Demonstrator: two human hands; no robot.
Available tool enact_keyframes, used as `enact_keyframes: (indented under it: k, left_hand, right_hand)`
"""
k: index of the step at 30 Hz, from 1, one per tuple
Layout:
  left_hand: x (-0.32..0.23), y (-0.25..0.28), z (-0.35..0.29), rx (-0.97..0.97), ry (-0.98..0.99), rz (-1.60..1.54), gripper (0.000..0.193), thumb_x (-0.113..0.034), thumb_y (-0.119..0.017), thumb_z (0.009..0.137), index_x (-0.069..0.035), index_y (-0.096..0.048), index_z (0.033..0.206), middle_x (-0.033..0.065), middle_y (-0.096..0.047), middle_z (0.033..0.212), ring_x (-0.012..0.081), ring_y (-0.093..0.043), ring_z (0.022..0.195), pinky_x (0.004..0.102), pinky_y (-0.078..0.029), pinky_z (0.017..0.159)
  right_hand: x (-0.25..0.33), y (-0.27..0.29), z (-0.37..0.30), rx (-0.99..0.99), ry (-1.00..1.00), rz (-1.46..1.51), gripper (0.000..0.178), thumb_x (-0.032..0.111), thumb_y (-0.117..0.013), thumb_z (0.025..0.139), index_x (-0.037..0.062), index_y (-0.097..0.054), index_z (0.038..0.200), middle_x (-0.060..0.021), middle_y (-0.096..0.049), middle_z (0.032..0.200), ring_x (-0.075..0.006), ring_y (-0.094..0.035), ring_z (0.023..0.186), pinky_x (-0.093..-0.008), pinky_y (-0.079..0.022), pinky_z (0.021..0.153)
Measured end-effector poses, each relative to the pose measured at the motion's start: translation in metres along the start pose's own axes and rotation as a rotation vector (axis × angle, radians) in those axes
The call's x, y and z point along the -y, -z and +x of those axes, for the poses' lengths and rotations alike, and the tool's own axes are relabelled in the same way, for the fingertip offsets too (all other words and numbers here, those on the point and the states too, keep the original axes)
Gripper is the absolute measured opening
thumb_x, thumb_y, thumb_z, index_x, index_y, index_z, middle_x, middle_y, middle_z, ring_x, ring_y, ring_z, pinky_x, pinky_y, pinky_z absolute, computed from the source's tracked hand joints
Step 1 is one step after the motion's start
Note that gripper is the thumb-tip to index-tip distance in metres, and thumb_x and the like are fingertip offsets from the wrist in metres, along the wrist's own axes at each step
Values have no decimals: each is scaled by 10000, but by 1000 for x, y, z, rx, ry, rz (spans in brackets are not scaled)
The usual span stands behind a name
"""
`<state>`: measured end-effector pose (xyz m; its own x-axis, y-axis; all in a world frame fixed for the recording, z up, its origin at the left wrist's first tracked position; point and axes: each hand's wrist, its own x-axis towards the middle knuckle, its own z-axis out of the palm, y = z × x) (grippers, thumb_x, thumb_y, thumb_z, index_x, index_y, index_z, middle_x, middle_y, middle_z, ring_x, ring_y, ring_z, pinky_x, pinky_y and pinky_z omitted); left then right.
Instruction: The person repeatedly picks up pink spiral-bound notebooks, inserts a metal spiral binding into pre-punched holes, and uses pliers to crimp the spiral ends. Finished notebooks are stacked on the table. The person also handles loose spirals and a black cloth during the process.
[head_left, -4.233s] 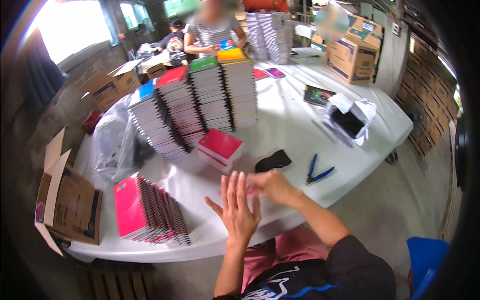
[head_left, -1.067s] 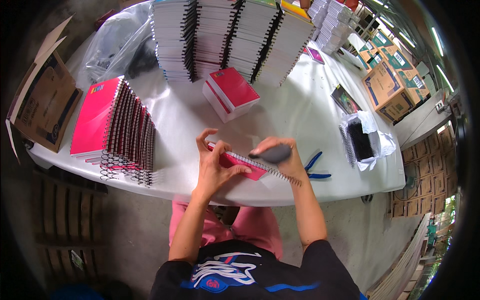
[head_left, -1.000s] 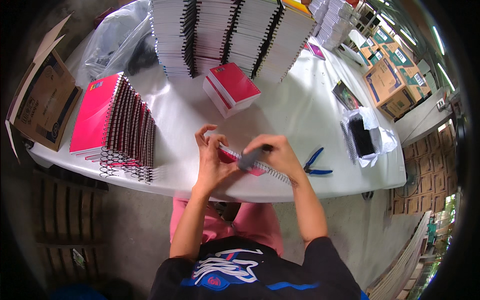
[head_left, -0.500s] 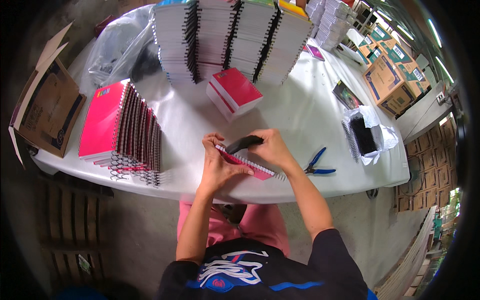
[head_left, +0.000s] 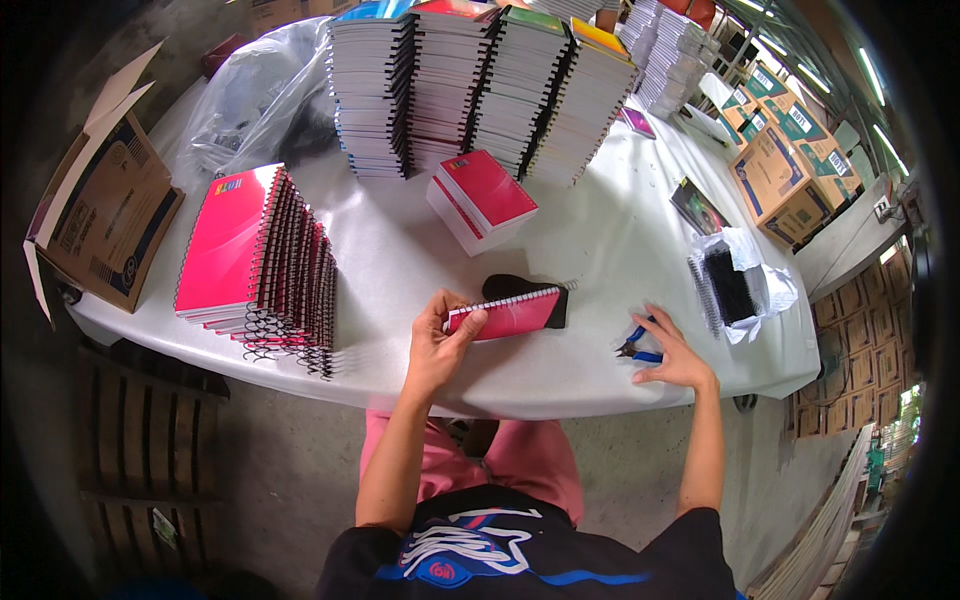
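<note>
The white worktop [head_left: 380, 345] is filled toward its far edge by four tall stacks [head_left: 450, 95] of bound books, set side by side. An open carton [head_left: 118, 220] is seen at the left edge. Near the left corner of the near edge, a pile [head_left: 235, 240] of red spiral notebooks is stood, coils turned to the right. A red block [head_left: 480, 205] is placed in front of the stacks, and a wrapped pack [head_left: 730, 280] of black coils is laid near the right edge. Above the middle of the near edge, a red notebook [head_left: 515, 318] is held tilted by the left hand [head_left: 437, 340], its left end clamped between thumb and fingers; part of a black pad [head_left: 505, 286] is hidden behind it. By the right hand [head_left: 678, 355], with thumb and fingers spread apart, blue-handled pliers [head_left: 648, 357] are bracketed near the right part of the near edge; whether they are touched cannot be told
</note>
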<state>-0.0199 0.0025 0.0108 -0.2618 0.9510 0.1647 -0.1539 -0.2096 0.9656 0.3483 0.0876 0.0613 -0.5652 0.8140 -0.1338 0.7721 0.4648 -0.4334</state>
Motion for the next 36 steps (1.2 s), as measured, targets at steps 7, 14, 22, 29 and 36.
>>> enact_keyframes:
  k: [7, 14, 22, 29, 36]
  left_hand:
    - [-10, -6, -5, -62, 31, -162, 176, -111, -637, 879, -10, -599, 1017, 50, -640, 910, 91, -572, 834, 229, -462, 747]
    - [-27, -43, -21, 131, -176, 60, 190, -12, -718, 742, -44, -712, 928, 74, -666, 921, 154, -617, 860, 267, -484, 760]
    - [-8, -37, -32, 137, 28, -324, 286, 28, -622, 839, 41, -574, 1121, 95, -661, 1004, 145, -619, 903, 254, -503, 755]
    - [-8, -37, -30, 40, -180, 189, 239, -45, -707, 783, -56, -687, 1021, 76, -686, 900, 144, -632, 811, 259, -496, 727]
    - [-3, -39, -28, 45, -50, 69, 265, -75, -765, 730, -26, -691, 980, 73, -683, 900, 147, -623, 820, 255, -480, 768]
  right_hand:
    - [-29, -31, -18, -367, 33, -131, 616, 471, -639, 807, 67, -474, 1242, -195, -439, 1188, -347, -443, 1125, -423, -381, 945]
    - [161, -30, 3, -748, 348, 149, 296, 114, -730, 707, 78, -563, 949, -86, -560, 906, -262, -577, 825, -365, -439, 780]
    - [175, -36, 42, -434, 376, 365, 297, -10, -693, 681, 42, -569, 945, -134, -605, 892, -320, -607, 826, -374, -472, 715]
    - [169, -37, 49, -338, 411, 181, 228, 57, -678, 770, 43, -570, 971, -121, -609, 787, -326, -595, 729, -367, -472, 702]
    - [183, -22, 30, -506, 145, 362, 341, 232, -659, 818, 50, -536, 1079, -156, -557, 1034, -360, -575, 899, -411, -471, 767]
